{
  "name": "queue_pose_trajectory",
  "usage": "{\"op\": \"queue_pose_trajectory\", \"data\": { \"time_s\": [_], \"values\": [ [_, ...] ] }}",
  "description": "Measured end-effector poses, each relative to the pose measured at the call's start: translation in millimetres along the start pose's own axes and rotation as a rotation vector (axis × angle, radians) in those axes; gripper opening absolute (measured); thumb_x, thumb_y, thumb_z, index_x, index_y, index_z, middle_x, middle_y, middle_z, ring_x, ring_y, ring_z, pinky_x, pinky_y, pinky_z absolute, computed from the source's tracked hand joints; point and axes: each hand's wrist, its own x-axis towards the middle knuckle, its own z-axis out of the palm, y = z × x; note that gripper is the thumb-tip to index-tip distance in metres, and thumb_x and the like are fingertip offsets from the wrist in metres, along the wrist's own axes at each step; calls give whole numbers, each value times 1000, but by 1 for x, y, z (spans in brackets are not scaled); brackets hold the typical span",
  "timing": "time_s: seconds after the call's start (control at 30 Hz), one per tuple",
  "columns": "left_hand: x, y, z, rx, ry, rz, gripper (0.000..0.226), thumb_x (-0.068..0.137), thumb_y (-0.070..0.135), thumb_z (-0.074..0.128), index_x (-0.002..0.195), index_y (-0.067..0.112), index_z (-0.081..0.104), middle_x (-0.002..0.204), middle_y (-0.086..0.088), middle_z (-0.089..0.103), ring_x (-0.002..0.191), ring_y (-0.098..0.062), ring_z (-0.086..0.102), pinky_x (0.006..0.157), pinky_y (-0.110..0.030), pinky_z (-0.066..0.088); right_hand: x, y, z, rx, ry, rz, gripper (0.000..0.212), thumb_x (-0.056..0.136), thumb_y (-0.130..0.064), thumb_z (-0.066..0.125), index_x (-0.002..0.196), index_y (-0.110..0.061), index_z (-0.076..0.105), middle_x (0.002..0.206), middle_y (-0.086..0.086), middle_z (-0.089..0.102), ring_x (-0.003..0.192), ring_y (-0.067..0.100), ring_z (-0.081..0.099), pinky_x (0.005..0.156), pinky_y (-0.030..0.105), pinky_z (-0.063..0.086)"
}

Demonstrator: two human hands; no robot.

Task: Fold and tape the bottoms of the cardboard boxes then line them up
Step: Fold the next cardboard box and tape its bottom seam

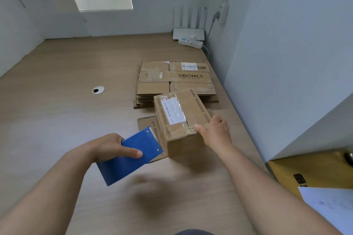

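One box stood on the table beside the pile of flat boxes, with tape across its upturned face. The right hand gripped its near edge, and the left hand clutched the blue tape dispenser. The pile (several, apparently) awaited folding.

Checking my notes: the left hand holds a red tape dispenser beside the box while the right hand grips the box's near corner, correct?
Not quite. In the head view the tape dispenser in the left hand is blue, not red. The right hand does grip the box at its near corner.
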Motion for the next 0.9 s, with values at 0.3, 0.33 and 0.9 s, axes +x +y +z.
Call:
{"op": "queue_pose_trajectory", "data": {
  "time_s": [0.3, 0.33, 0.9],
  "values": [
    [19, 24, 7, 140, 111, -143, 49, 71, 63, 70, 89, 19, 57, 90, 0, 60, 82, -16, 58, 68, -29, 40, -1, -1, -1, -2, 5, 3, 72, 86, -51, 59, 132, -2, 32, 136, 18, 39, 127, 34, 36, 103, 44, 35],
    [21, 30, 7, 176, 128, -150, 48, 71, 62, 70, 87, 20, 54, 88, 1, 58, 82, -16, 57, 69, -29, 40, -1, -1, 0, -3, 10, 5, 72, 86, -51, 59, 131, -2, 33, 136, 19, 39, 127, 34, 36, 103, 43, 35],
    [25, -61, 54, 443, 528, -225, 40, 91, 46, 45, 117, 15, 42, 91, 4, 57, 77, -17, 53, 62, -26, 39, -7, 2, -6, -215, 71, -97, 50, 90, -59, 43, 112, -15, 54, 123, 6, 58, 118, 29, 45, 95, 40, 33]
  ]
}}
